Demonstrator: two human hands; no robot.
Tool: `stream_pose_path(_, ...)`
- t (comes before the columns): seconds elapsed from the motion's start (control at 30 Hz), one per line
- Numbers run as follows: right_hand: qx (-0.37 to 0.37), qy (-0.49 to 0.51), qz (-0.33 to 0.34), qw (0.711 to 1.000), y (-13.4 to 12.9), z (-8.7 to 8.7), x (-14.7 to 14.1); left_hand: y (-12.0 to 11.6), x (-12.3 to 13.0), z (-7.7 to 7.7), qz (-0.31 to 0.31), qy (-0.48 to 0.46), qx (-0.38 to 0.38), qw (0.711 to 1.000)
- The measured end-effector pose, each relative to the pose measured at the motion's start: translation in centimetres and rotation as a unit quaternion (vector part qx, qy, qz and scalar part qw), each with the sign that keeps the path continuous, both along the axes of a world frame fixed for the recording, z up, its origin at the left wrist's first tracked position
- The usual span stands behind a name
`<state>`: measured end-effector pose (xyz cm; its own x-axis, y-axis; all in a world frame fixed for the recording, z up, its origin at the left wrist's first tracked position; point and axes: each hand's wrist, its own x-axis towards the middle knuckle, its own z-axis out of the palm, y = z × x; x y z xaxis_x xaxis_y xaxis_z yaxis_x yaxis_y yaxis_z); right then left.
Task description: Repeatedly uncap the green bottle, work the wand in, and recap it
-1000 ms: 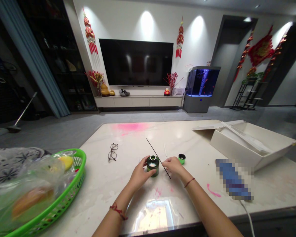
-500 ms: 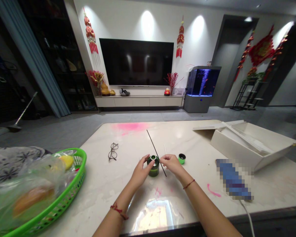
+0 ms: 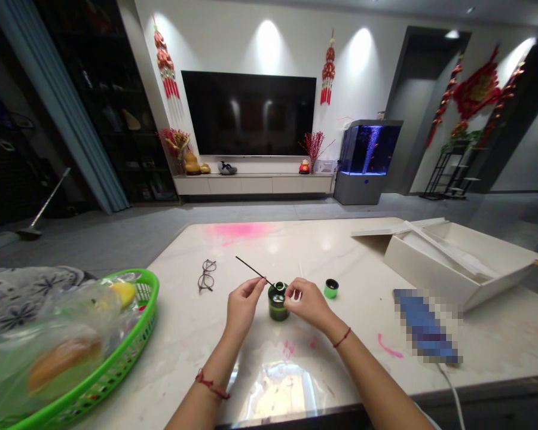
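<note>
A thin black stick (image 3: 249,266) slants above the table, its far end pointing up and to the left. The fingertips of my left hand (image 3: 242,306) pinch it near its middle. My right hand (image 3: 308,303) is closed at its near end, which the fingers hide. Below and between my hands a dark green glass bottle (image 3: 278,312) stands upright with its mouth uncovered. The stick passes in front of or over the bottle's shoulder; contact is unclear. A green and black cap (image 3: 331,288) rests right of my right hand.
Eyeglasses (image 3: 207,275) lie at left on the marble-look table (image 3: 174,334). A green basket (image 3: 151,298) with bagged food stands at the left edge. On the right are an open white box (image 3: 434,272) and a pixelated blue object (image 3: 425,325) with a white cable. A thin white stick (image 3: 300,268) lies behind my right hand.
My left hand has let go of the bottle and now pinches the black stick. The stick has turned, its far end swinging left and toward me. The bottle stays in place.
</note>
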<state>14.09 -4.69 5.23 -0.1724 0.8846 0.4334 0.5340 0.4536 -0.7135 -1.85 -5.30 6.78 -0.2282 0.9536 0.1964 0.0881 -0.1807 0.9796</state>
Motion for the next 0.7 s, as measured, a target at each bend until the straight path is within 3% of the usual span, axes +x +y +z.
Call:
stream_pose_path(0.23,-0.058,-0.005,0.063,0.996,-0.9,0.4,-0.6,0.1,0.2,-0.2,0.005,-0.026,0.019,0.999)
stream_pose_path(0.47,-0.084,0.053,0.040,0.994,-1.0,1.0,-1.3,0.0,0.1,-0.4,0.033,-0.006,0.050,0.998)
stream_pose_path(0.7,-0.050,0.072,0.027,0.996,-1.4,1.5,-2.0,-0.5,0.5,0.0,0.014,-0.015,0.046,0.999)
